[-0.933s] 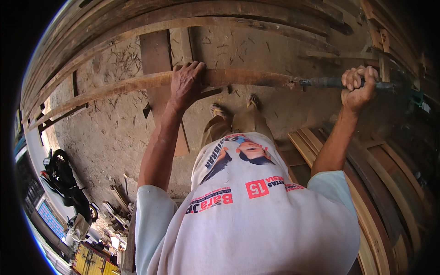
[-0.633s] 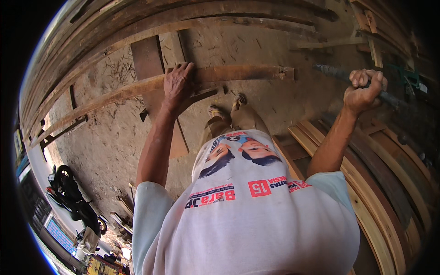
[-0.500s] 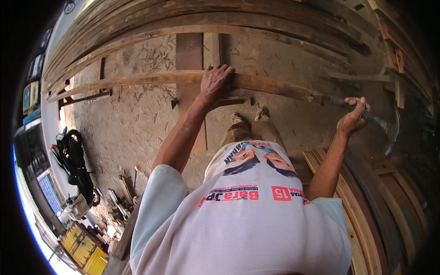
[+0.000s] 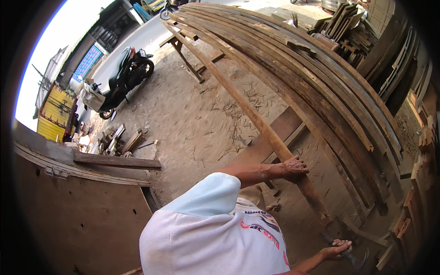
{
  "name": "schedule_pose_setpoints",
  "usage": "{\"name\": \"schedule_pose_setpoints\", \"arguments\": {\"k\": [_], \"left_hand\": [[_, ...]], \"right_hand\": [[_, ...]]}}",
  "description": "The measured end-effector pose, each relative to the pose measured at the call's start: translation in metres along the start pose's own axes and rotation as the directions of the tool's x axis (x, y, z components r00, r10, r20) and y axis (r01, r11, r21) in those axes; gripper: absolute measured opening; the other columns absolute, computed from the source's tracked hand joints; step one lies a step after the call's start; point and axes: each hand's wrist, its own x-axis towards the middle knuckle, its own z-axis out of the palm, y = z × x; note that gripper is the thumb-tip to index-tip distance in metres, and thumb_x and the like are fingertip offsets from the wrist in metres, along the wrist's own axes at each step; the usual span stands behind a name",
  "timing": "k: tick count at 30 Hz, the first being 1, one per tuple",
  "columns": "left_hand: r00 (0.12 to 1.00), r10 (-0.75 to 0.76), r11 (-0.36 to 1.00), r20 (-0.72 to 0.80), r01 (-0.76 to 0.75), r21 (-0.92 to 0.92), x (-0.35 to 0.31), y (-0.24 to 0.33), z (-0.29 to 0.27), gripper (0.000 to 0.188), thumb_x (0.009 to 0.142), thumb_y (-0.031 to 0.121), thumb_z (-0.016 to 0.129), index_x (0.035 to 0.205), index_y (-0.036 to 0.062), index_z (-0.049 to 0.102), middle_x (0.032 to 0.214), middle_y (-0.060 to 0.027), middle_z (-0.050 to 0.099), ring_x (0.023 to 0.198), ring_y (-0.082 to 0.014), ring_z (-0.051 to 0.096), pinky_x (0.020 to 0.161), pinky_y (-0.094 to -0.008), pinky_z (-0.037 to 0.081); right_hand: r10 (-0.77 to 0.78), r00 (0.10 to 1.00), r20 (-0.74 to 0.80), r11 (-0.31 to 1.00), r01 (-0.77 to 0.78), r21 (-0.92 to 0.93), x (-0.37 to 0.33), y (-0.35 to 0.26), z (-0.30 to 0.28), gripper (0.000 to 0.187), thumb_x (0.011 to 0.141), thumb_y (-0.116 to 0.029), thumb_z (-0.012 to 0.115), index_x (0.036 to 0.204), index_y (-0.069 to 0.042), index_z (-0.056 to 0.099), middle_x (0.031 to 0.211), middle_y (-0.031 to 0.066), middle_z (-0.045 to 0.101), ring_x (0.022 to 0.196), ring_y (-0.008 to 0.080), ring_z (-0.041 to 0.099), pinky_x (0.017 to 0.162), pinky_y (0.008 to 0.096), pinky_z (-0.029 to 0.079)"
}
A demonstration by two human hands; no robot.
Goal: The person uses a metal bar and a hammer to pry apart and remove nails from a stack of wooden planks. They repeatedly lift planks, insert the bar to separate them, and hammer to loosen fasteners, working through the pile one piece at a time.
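Observation:
A long, narrow brown plank [image 4: 268,133] runs from the far upper left down to the lower right. Around it, a short way from its near end, my left hand [image 4: 294,168] is closed. My right hand [image 4: 337,250] grips the dark handle of a claw hammer [image 4: 357,261] at the lower right, just beyond that near end. The hammer's curved metal head points away from the plank, and part of it fades into shadow.
Long boards [image 4: 316,87] lie side by side beyond the plank. A wooden trestle [image 4: 183,57] stands at its far end. Thin slivers or nails litter the floor [image 4: 197,123]. A motorcycle [image 4: 123,78] is parked left, near scrap wood [image 4: 112,140]. More timber [image 4: 415,197] lines the right.
My view has swung to the left, bringing the street and motorcycle further in. Both hands keep their hold, the left on the plank and the right on the claw hammer.

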Motion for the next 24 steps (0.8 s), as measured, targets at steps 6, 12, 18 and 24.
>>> {"name": "schedule_pose_setpoints", "arguments": {"k": [6, 12, 18, 24], "left_hand": [[0.912, 0.326, 0.926, -0.250, -0.362, -0.110, 0.004, -0.022, 0.007, 0.056, 0.062, 0.038, 0.090, 0.103, 0.0155, 0.059, 0.097, -0.0067, 0.068, 0.097, -0.0277, 0.067, 0.083, -0.0454, 0.050], [0.961, 0.277, 0.949, 0.012, -0.271, -0.158, -0.001, -0.038, -0.079, 0.050, 0.071, 0.038, 0.086, 0.103, 0.0110, 0.059, 0.096, -0.0095, 0.067, 0.099, -0.0328, 0.067, 0.082, -0.0455, 0.051], [0.983, 0.179, 0.983, 0.033, -0.178, -0.031, -0.013, -0.146, -0.114, 0.058, 0.071, 0.045, 0.088, 0.114, 0.0137, 0.064, 0.109, -0.0071, 0.070, 0.114, -0.0295, 0.063, 0.098, -0.0481, 0.043], [0.998, -0.037, 0.999, 0.055, 0.037, 0.000, -0.041, -0.211, -0.131, 0.068, 0.070, 0.041, 0.090, 0.126, 0.0137, 0.064, 0.122, -0.0090, 0.068, 0.117, -0.0330, 0.062, 0.102, -0.0485, 0.043]], "right_hand": [[0.090, 0.983, -0.160, 0.941, -0.137, -0.310, -0.032, -0.016, -0.012, 0.033, 0.105, -0.029, 0.062, 0.105, 0.003, 0.056, 0.065, -0.0021, 0.042, 0.051, 0.0065, 0.041, 0.042, 0.0229, 0.034], [0.188, 0.969, -0.160, 0.941, -0.225, -0.254, -0.084, -0.030, -0.011, 0.035, 0.104, -0.033, 0.059, 0.094, -0.001, 0.052, 0.065, -0.0014, 0.041, 0.049, 0.0077, 0.042, 0.039, 0.0240, 0.035], [0.268, 0.942, -0.203, 0.937, -0.304, -0.175, -0.140, -0.075, -0.021, 0.031, 0.103, -0.029, 0.056, 0.095, 0.001, 0.058, 0.065, -0.0014, 0.041, 0.048, 0.0071, 0.040, 0.038, 0.0244, 0.035], [0.577, 0.798, 0.175, 0.751, -0.602, 0.271, -0.181, -0.112, 0.029, 0.047, 0.107, -0.048, 0.047, 0.122, -0.004, 0.055, 0.072, 0.0011, 0.046, 0.054, 0.0098, 0.046, 0.052, 0.0260, 0.042]]}}
